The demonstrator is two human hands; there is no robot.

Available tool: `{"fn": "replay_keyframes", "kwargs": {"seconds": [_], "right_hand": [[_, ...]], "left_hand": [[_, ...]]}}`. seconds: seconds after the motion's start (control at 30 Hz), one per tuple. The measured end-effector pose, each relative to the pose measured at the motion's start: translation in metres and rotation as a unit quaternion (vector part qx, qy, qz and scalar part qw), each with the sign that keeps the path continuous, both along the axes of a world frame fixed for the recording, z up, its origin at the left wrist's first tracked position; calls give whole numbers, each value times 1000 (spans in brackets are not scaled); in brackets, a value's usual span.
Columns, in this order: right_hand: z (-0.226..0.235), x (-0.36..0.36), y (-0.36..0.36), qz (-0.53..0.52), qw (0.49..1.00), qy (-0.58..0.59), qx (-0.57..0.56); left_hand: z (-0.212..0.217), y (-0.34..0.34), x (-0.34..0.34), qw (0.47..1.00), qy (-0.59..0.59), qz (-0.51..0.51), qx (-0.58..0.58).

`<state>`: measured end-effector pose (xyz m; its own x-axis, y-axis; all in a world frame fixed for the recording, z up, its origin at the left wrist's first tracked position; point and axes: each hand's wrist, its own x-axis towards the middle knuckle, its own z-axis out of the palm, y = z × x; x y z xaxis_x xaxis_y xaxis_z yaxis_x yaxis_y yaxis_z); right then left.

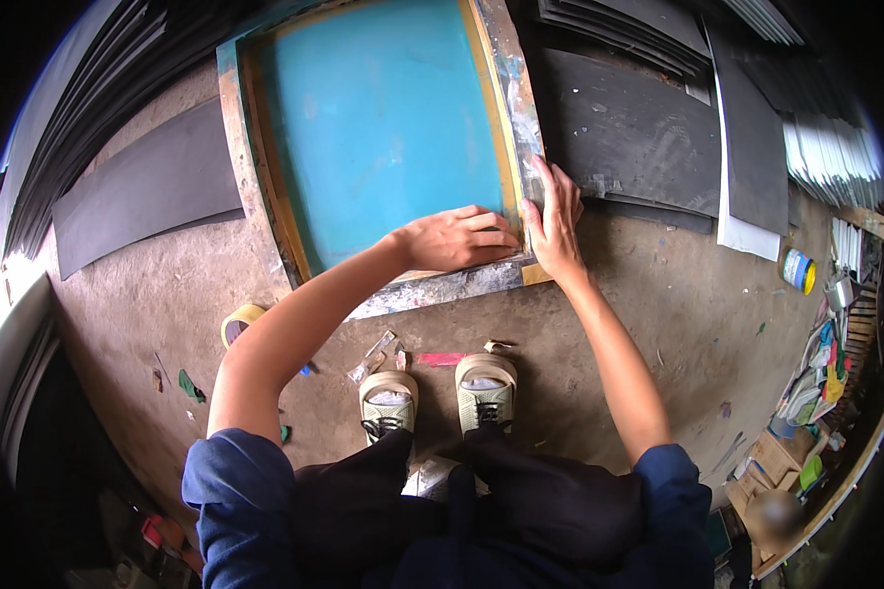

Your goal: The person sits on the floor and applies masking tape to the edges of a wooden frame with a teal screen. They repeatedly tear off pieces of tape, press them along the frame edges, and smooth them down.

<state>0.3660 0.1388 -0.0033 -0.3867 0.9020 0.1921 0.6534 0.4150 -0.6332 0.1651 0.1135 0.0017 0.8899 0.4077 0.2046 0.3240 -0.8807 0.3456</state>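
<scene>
A screen printing frame with paint-stained wooden rails and a teal mesh lies in front of me. Brown tape lines the inner edges of its rails. My left hand reaches across to the near right inner corner. Its fingers are curled down against that corner, and whatever they pinch is hidden beneath them. On the right rail, close to the same corner, rests my right hand. Its thumb lies on top of the wood and its fingers wrap toward the outer side.
Dark flat sheets lie right of the frame, and another dark sheet lies left. A tape roll and scraps are on the concrete floor near my shoes. Farther right are a yellow-and-blue can and piled clutter.
</scene>
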Motion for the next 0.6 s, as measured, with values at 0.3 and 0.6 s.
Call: {"fn": "replay_keyframes", "kwargs": {"seconds": [0.3,0.6], "right_hand": [[2,0,-1,-6,1000,-23,-8],[2,0,-1,-9,1000,-22,-4]], "left_hand": [[11,-25,33,959,-34,192,-207],[8,-12,20,924,-65,339,-163]]}}
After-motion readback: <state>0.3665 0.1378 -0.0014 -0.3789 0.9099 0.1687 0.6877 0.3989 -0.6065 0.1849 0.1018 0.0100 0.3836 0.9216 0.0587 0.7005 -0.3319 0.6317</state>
